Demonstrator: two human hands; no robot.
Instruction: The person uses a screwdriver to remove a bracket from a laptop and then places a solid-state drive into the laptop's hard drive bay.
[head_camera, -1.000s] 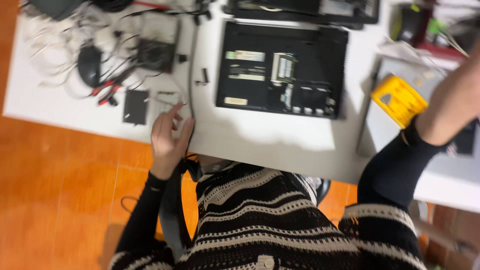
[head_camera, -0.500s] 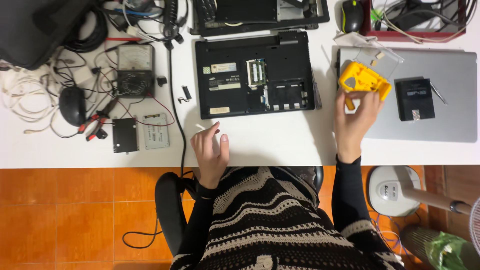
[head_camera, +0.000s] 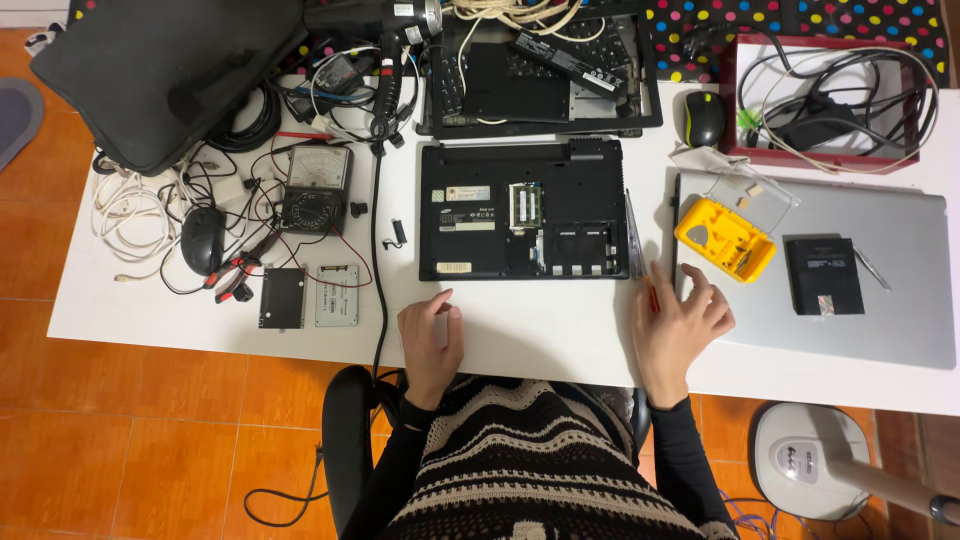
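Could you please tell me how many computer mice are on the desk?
2: one black mouse among the cables at the desk's left end, another mouse beside the red tray. Cables could hide more.

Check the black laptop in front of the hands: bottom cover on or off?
Off. The black laptop lies bottom up, with a memory stick and empty bays exposed in its open underside.
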